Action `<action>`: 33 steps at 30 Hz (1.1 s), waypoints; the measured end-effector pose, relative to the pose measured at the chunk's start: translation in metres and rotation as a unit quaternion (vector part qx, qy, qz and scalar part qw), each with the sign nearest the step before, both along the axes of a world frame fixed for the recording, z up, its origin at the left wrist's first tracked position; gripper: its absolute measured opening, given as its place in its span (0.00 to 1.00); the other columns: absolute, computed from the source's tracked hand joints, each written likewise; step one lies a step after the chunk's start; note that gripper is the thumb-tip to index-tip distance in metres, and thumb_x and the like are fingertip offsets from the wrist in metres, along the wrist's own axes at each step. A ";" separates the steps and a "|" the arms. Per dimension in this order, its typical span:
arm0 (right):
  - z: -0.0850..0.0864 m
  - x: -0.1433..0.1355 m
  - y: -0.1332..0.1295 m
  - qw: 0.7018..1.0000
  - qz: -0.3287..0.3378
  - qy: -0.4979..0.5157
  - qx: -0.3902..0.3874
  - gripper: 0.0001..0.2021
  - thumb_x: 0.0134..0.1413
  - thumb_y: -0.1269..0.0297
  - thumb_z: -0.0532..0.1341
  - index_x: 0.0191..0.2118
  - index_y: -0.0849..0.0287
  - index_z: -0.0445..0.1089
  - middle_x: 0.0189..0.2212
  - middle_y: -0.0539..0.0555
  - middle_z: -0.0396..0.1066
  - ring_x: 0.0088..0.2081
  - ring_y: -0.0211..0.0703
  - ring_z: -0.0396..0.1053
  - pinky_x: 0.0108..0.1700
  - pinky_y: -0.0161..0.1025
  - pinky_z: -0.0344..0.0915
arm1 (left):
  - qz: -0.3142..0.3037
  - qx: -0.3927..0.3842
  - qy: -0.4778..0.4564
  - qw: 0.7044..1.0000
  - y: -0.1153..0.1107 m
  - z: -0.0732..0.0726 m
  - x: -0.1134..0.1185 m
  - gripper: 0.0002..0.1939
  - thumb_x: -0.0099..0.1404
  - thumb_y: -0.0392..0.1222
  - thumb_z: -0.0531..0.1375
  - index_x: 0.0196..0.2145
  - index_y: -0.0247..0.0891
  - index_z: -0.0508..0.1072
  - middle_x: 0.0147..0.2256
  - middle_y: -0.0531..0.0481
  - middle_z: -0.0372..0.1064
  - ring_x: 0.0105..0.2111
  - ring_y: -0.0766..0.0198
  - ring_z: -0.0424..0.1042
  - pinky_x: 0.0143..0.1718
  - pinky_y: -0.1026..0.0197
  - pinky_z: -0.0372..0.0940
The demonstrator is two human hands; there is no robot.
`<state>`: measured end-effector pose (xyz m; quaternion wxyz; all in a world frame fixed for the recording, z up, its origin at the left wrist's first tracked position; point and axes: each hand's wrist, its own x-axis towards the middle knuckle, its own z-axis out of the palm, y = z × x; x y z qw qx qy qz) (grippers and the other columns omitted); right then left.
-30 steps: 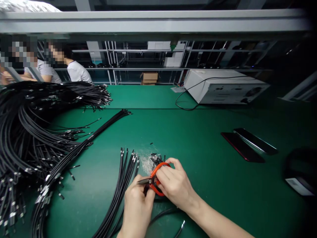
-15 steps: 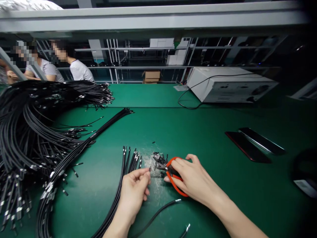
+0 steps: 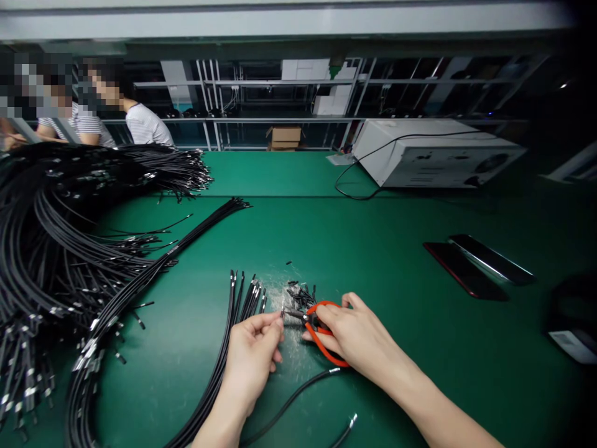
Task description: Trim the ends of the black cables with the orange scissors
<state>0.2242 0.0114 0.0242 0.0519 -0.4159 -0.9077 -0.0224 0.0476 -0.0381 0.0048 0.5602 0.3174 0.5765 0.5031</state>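
Observation:
Between its thumb and forefinger, my left hand (image 3: 255,351) pinches the end of a black cable (image 3: 282,313), whose tip points up. My right hand (image 3: 352,330) grips red-handled scissors (image 3: 326,356), with their tips at the cable end just above my left fingers. Behind the blades lies a small pile of short black offcuts (image 3: 304,295) among clear scraps. A bundle of black cables (image 3: 219,373) with silvery bands runs beside my left hand. One loose cable (image 3: 298,393) curves below both hands.
A large heap of black cables (image 3: 51,236) covers the left of the green table (image 3: 354,249). Two dark phone-like slabs (image 3: 466,270) lie at right. A white metal box (image 3: 433,158) stands behind. Two people (image 3: 147,124) sit at the far left.
My right hand has moved slightly left, bringing the scissors' tips up to the cable end. The whole view has shifted a little.

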 end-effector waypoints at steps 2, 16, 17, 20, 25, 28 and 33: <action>-0.001 0.000 0.000 1.000 0.005 -0.002 0.003 0.20 0.59 0.49 0.49 0.25 0.58 0.62 0.20 0.47 0.67 0.19 0.35 0.58 0.36 0.38 0.49 | -0.002 -0.004 0.002 1.000 0.000 0.000 0.000 0.21 0.51 0.51 0.63 0.35 0.29 0.73 0.20 0.54 0.65 0.12 0.76 0.58 0.10 0.73 0.51; -0.004 0.005 -0.001 0.998 -0.006 -0.057 0.036 0.09 0.51 0.64 0.61 0.23 0.59 0.64 0.19 0.48 0.69 0.19 0.36 0.60 0.39 0.39 0.46 | -0.014 0.004 -0.004 1.000 -0.002 -0.004 0.002 0.23 0.49 0.53 0.64 0.35 0.29 0.74 0.19 0.54 0.66 0.13 0.74 0.60 0.10 0.72 0.50; -0.005 0.004 -0.001 0.997 -0.007 -0.059 0.041 0.09 0.51 0.64 0.60 0.24 0.59 0.64 0.20 0.49 0.70 0.19 0.36 0.60 0.38 0.39 0.46 | -0.013 0.002 -0.001 1.000 -0.002 -0.004 0.002 0.23 0.49 0.52 0.64 0.35 0.29 0.74 0.19 0.54 0.66 0.13 0.74 0.60 0.10 0.73 0.50; -0.006 0.002 -0.002 0.996 -0.011 -0.062 0.056 0.07 0.52 0.66 0.60 0.25 0.59 0.65 0.20 0.50 0.70 0.20 0.37 0.62 0.40 0.40 0.46 | -0.012 0.001 0.006 1.000 -0.001 -0.005 0.002 0.22 0.50 0.51 0.63 0.36 0.29 0.74 0.19 0.54 0.65 0.13 0.75 0.60 0.10 0.73 0.50; -0.004 0.003 -0.004 0.997 -0.018 -0.060 0.042 0.07 0.51 0.64 0.61 0.26 0.60 0.66 0.22 0.51 0.71 0.21 0.37 0.63 0.39 0.40 0.45 | -0.022 -0.006 0.023 0.999 -0.003 -0.005 0.003 0.22 0.50 0.51 0.64 0.36 0.29 0.75 0.19 0.54 0.66 0.14 0.75 0.58 0.11 0.73 0.49; -0.003 0.004 -0.006 0.998 -0.021 -0.059 0.021 0.09 0.51 0.61 0.61 0.26 0.60 0.66 0.21 0.51 0.71 0.20 0.37 0.62 0.39 0.40 0.45 | -0.028 -0.012 0.037 0.999 -0.005 -0.007 0.002 0.22 0.51 0.51 0.64 0.38 0.31 0.74 0.21 0.54 0.67 0.15 0.75 0.60 0.13 0.73 0.50; -0.002 0.006 -0.007 0.998 -0.032 -0.052 -0.001 0.11 0.53 0.61 0.58 0.25 0.61 0.67 0.20 0.52 0.71 0.19 0.35 0.59 0.38 0.40 0.45 | -0.042 -0.017 0.050 0.998 -0.007 -0.010 0.001 0.23 0.50 0.52 0.64 0.39 0.33 0.74 0.22 0.53 0.68 0.17 0.74 0.60 0.14 0.73 0.52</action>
